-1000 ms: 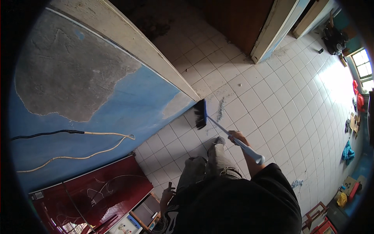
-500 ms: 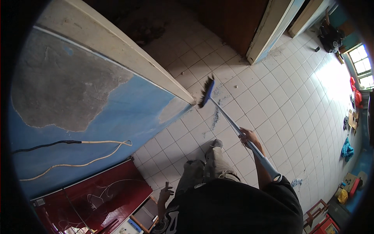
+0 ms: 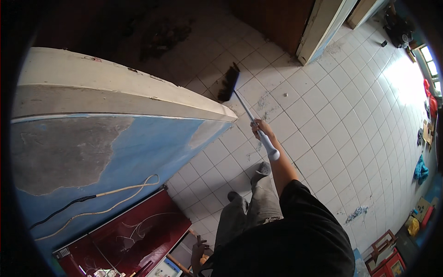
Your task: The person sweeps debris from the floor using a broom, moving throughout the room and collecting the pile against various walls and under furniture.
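My right hand (image 3: 261, 129) is closed around the light grey handle (image 3: 269, 147) of a broom, its arm stretched forward. The broom's blue head with dark bristles (image 3: 229, 84) is over the tiles at the doorway, just past the end of the door frame (image 3: 138, 92). Bluish-grey flakes (image 3: 264, 101) lie scattered on the floor beside it. Low at my side, my left hand (image 3: 199, 249) has its fingers curled. A thin, stick-like shape juts up from it, too small to name.
A blue wall (image 3: 152, 143) with bare grey patches and a looped cable (image 3: 115, 190) stands at left, above a dark red glossy surface (image 3: 124, 235). More flakes (image 3: 356, 213) lie at right. A teal cloth (image 3: 421, 170) and a yellow bag (image 3: 413, 226) are at the far right.
The broom head has moved up and left, deeper into the doorway. My right arm has reached forward with it. My view has shifted, and my left hand stays low.
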`<state>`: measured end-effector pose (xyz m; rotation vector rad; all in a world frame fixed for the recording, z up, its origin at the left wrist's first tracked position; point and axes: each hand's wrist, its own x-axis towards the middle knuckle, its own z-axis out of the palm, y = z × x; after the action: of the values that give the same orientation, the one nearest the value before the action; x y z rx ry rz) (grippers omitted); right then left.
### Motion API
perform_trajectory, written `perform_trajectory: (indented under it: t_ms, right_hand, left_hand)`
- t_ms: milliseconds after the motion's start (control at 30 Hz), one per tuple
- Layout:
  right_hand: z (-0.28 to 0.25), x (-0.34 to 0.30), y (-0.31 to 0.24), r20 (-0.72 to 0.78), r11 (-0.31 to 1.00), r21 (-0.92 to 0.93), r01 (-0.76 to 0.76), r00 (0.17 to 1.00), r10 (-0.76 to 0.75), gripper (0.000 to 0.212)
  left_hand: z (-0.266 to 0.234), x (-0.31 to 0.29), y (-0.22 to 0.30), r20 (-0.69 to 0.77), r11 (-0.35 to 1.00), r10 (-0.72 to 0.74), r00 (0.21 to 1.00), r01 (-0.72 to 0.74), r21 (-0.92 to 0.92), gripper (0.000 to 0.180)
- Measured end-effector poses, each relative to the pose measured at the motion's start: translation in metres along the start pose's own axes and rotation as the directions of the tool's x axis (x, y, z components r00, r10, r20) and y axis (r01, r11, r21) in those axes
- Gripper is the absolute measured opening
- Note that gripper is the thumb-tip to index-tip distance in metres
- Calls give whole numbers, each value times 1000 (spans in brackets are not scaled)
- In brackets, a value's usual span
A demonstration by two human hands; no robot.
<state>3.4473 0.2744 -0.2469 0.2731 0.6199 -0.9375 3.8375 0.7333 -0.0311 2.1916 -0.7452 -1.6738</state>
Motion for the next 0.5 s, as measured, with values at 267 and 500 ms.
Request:
perform_trajectory:
  t_ms: [267, 500]
  right_hand:
    - [-84, -209, 48, -304, 984, 172, 38, 953, 16, 26]
    - [-45, -352, 39, -435, 942, 330, 64, 896, 91, 21]
  left_hand:
    - [18, 40, 60, 51, 947, -319, 946, 320, -6, 33]
    - [42, 89, 101, 31, 953, -172, 985, 158, 260, 29]
